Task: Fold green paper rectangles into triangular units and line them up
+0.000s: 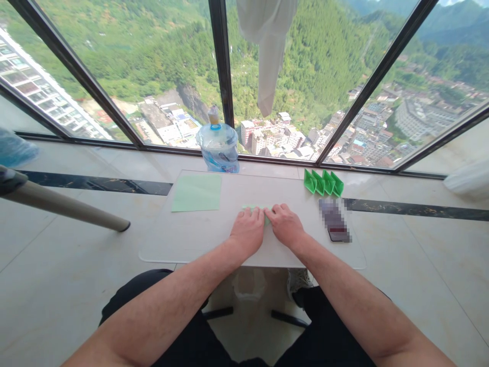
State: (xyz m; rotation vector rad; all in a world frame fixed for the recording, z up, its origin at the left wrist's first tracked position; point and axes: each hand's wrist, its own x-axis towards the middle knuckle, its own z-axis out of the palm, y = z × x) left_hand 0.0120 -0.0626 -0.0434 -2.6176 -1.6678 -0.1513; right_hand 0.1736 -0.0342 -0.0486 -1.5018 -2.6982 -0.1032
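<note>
A small folded piece of light green paper point(267, 220) lies on the white table, mostly hidden under both hands. My left hand point(248, 230) presses on it from the left, fingers together and bent over its far edge. On the other side, my right hand point(286, 224) is closed, with its curled fingertips on the paper's right part. The two hands almost touch at the middle. Further left lies a flat light green sheet of paper point(197, 193). Several folded bright green paper pieces point(323, 183) stand in a row at the table's back right.
A phone point(336, 220), blurred out, lies on the right of the white table point(183, 239). Behind the table stands a large water bottle point(218, 145) by the window. A grey pole point(72, 201) slants in from the left. My legs are under the table's near edge.
</note>
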